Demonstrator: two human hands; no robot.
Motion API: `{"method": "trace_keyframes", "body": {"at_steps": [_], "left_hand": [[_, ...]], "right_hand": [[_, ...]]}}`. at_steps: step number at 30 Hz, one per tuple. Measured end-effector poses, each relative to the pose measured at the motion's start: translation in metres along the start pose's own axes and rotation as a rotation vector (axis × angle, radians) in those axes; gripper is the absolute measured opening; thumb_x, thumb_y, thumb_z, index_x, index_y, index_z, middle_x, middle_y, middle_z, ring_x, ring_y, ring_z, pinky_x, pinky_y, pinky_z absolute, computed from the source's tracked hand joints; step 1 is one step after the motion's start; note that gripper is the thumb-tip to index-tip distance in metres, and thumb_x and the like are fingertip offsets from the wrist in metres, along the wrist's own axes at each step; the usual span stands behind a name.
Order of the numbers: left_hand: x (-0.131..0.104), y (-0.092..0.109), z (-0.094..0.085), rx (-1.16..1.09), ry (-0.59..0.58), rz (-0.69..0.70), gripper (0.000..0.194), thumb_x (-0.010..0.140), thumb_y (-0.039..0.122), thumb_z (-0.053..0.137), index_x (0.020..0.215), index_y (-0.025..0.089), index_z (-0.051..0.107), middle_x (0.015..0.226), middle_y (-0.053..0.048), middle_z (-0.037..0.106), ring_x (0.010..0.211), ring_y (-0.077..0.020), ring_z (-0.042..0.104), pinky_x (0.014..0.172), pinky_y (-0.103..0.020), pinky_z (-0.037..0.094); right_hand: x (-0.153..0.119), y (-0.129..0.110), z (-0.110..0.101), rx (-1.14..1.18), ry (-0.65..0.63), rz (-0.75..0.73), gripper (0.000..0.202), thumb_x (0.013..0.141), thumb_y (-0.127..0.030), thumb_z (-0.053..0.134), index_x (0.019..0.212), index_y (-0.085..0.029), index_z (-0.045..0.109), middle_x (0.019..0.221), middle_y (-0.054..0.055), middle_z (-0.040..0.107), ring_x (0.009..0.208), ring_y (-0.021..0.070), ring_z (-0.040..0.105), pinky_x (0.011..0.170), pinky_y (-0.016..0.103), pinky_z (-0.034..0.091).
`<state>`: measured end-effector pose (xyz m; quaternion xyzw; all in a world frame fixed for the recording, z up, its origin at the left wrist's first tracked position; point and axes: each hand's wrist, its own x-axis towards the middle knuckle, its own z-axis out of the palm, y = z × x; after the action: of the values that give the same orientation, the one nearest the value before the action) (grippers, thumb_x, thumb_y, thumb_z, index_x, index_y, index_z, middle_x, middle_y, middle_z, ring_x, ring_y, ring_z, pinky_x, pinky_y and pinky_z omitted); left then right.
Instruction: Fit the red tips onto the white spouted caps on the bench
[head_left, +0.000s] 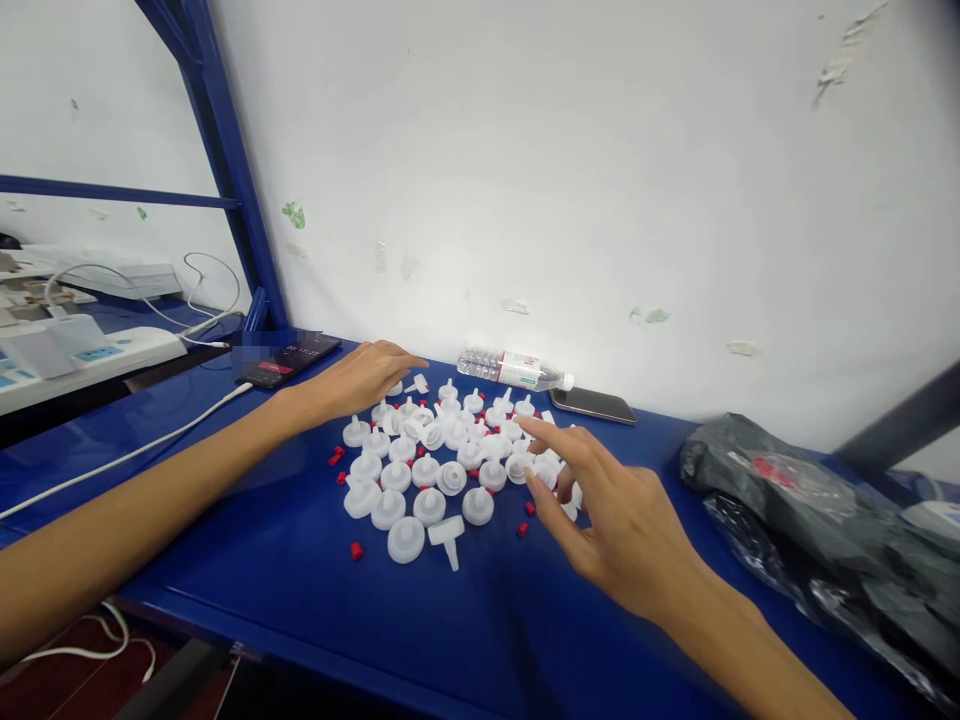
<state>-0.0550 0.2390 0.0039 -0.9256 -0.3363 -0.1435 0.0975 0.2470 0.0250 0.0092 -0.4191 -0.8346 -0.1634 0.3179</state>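
Observation:
Many white nozzle caps [406,540] lie in a loose pile on the blue table [322,600], with small red tips [356,550] scattered among and around them. My left hand [360,377] reaches over the pile's back left edge, fingers stretched out to the right; I see nothing held in it. At the right side of the pile is my right hand [600,500], its thumb and fingers apart beside the caps, with nothing between them. One cap [448,535] lies on its side at the front, spout toward me.
Along the wall lie a plastic bottle [517,369] and a dark phone [592,404]. Another phone [289,362] with a white cable [127,455] is at the left. A grey plastic bag [832,530] lies at the right. A blue frame post [232,150] rises at the left.

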Motion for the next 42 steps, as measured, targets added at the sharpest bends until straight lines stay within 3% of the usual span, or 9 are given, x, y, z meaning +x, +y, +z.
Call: {"method": "trace_keyframes", "body": {"at_steps": [3,10,21,30,42], "left_hand": [[0.001,0.0,0.002,-0.061,-0.011,0.051,0.045,0.103,0.018,0.039,0.141,0.023,0.064,0.127,-0.011,0.073,0.12,-0.0251,0.064,0.102,-0.04,0.048],[0.003,-0.002,0.001,-0.176,-0.012,0.054,0.029,0.101,0.025,0.053,0.117,0.025,0.077,0.117,-0.006,0.079,0.112,-0.0227,0.069,0.098,-0.035,0.05],[0.001,-0.001,-0.001,-0.229,-0.035,0.017,0.023,0.093,0.028,0.059,0.108,0.024,0.077,0.101,-0.006,0.077,0.1,-0.0235,0.064,0.084,-0.033,0.048],[0.001,-0.001,-0.002,-0.271,-0.024,0.015,0.022,0.094,0.041,0.063,0.102,0.024,0.076,0.104,-0.006,0.075,0.103,-0.0244,0.062,0.087,-0.034,0.045],[0.003,0.026,-0.022,-0.457,0.053,-0.141,0.028,0.095,0.042,0.064,0.106,0.022,0.08,0.102,-0.007,0.08,0.087,-0.0203,0.071,0.078,-0.031,0.049]], "right_hand": [[0.0,0.0,0.0,-0.006,-0.001,-0.003,0.047,0.105,-0.022,0.05,0.15,-0.023,0.04,0.106,0.004,0.071,0.066,0.0096,0.068,0.045,0.019,0.047],[-0.001,0.001,0.001,-0.023,0.0,-0.017,0.044,0.104,-0.021,0.052,0.147,-0.021,0.043,0.111,0.005,0.071,0.065,0.0088,0.066,0.046,0.02,0.047],[-0.001,0.002,0.002,-0.035,-0.016,-0.03,0.037,0.104,-0.019,0.052,0.141,-0.022,0.051,0.117,0.005,0.07,0.068,0.0091,0.068,0.047,0.021,0.047],[-0.001,0.002,0.002,-0.026,-0.013,-0.023,0.04,0.103,-0.019,0.054,0.143,-0.023,0.048,0.117,0.004,0.07,0.067,0.0089,0.067,0.046,0.021,0.047],[-0.001,0.002,0.001,-0.047,-0.03,-0.025,0.038,0.104,-0.021,0.052,0.142,-0.023,0.049,0.116,0.005,0.07,0.066,0.0089,0.067,0.045,0.021,0.045]]}}
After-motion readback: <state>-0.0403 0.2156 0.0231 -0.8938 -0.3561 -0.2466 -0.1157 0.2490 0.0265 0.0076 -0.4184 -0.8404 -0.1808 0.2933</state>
